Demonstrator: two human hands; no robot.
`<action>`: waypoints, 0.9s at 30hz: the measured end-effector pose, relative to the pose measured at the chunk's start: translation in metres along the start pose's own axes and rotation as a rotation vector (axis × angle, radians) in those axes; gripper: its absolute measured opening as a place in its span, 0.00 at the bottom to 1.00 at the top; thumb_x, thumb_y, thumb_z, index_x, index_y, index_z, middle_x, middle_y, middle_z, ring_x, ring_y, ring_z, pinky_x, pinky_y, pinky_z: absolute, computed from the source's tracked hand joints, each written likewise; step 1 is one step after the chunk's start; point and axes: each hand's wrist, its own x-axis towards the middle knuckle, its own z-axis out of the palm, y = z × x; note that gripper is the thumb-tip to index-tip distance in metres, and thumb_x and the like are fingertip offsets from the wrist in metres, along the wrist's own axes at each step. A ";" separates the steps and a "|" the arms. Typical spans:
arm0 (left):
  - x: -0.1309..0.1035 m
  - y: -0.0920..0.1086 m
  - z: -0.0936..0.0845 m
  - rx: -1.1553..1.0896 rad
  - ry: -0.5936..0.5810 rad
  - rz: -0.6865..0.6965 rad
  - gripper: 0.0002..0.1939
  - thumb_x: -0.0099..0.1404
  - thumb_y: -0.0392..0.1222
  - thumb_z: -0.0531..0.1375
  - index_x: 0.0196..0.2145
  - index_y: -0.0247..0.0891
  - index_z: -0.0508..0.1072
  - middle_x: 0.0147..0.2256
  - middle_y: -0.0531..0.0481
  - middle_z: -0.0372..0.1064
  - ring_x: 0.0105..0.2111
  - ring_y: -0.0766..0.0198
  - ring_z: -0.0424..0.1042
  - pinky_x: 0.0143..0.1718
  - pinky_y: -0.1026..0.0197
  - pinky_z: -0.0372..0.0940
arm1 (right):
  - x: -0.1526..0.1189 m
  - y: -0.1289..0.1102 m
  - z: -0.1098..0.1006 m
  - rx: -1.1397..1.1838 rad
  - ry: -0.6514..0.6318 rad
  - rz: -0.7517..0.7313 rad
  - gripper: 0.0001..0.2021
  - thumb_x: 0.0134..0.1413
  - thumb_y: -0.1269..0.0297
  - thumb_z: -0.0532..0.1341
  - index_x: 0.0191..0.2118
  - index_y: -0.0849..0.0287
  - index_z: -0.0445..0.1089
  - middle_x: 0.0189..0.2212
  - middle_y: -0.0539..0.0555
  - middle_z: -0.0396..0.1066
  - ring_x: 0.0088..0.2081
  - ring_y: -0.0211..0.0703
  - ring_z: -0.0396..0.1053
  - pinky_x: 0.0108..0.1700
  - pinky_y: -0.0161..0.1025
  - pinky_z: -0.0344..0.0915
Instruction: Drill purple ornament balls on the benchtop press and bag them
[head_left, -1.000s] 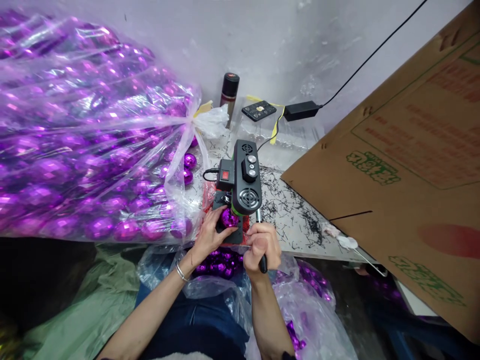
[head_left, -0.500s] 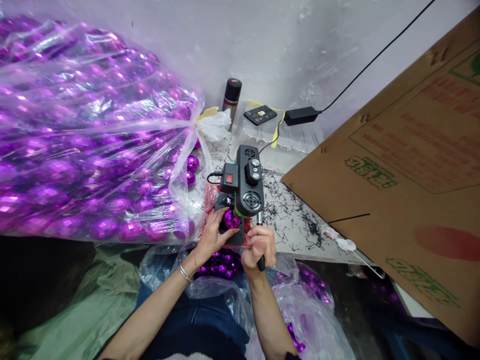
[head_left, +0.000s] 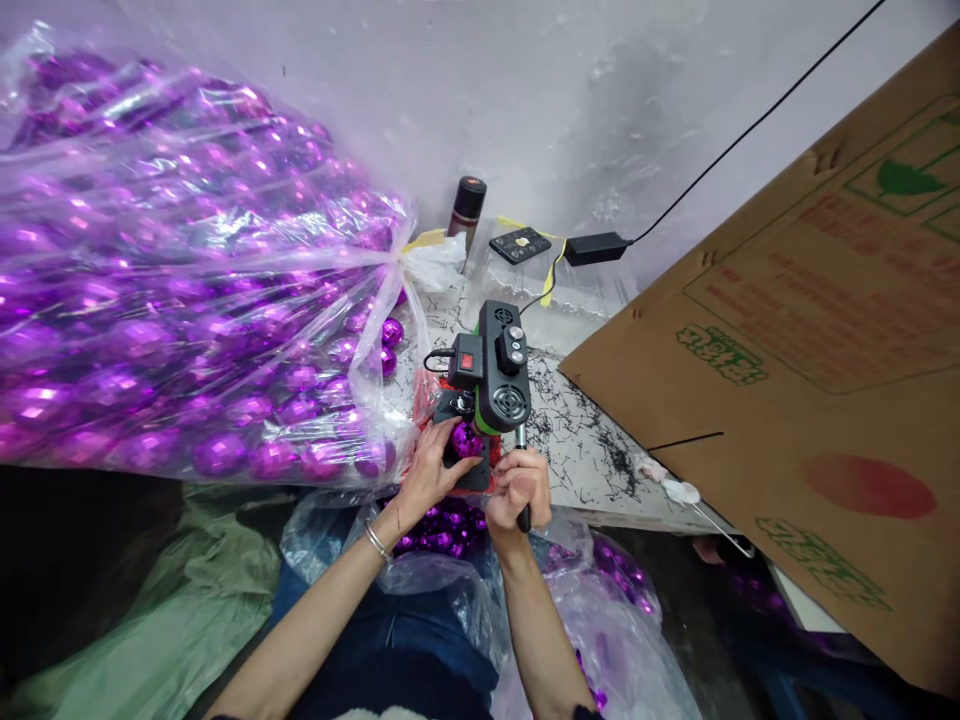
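Left hand point(head_left: 427, 472) pinches one purple ball point(head_left: 467, 438), apparently beneath one machine point(head_left: 501, 362); right hand point(head_left: 519, 487) grips one black-handled lever point(head_left: 524, 518).

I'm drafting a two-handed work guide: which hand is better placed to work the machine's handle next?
Probably the right hand: it is wrapped around the handle, while the left hand holds the ball at the machine.

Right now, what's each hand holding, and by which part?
The left hand holds a purple ball by its left and near sides; the right hand, a lever by its handle.
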 end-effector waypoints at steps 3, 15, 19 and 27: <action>0.000 -0.001 0.001 -0.014 -0.009 0.001 0.30 0.71 0.49 0.73 0.66 0.43 0.73 0.60 0.38 0.79 0.62 0.43 0.79 0.66 0.39 0.72 | -0.002 0.002 0.001 0.021 0.010 0.006 0.19 0.78 0.64 0.52 0.30 0.51 0.63 0.27 0.47 0.67 0.26 0.40 0.67 0.34 0.43 0.69; 0.002 -0.006 0.005 -0.014 -0.002 0.091 0.31 0.72 0.50 0.73 0.67 0.41 0.71 0.60 0.36 0.79 0.62 0.42 0.78 0.65 0.36 0.73 | 0.027 -0.010 -0.004 0.005 -0.014 0.063 0.21 0.79 0.66 0.51 0.28 0.51 0.62 0.25 0.46 0.65 0.26 0.38 0.67 0.31 0.40 0.62; -0.029 -0.001 -0.012 0.056 -0.055 0.267 0.32 0.75 0.50 0.70 0.70 0.40 0.67 0.64 0.33 0.76 0.67 0.40 0.76 0.68 0.34 0.72 | 0.052 -0.027 -0.010 0.024 -0.069 0.198 0.22 0.79 0.66 0.54 0.27 0.53 0.63 0.23 0.45 0.64 0.28 0.38 0.69 0.33 0.40 0.63; 0.050 0.006 -0.086 0.424 0.032 0.171 0.22 0.79 0.31 0.51 0.65 0.35 0.74 0.62 0.34 0.78 0.64 0.47 0.78 0.68 0.42 0.73 | 0.028 -0.018 -0.007 0.047 -0.052 0.080 0.21 0.78 0.68 0.53 0.27 0.52 0.64 0.24 0.47 0.66 0.30 0.40 0.69 0.32 0.40 0.63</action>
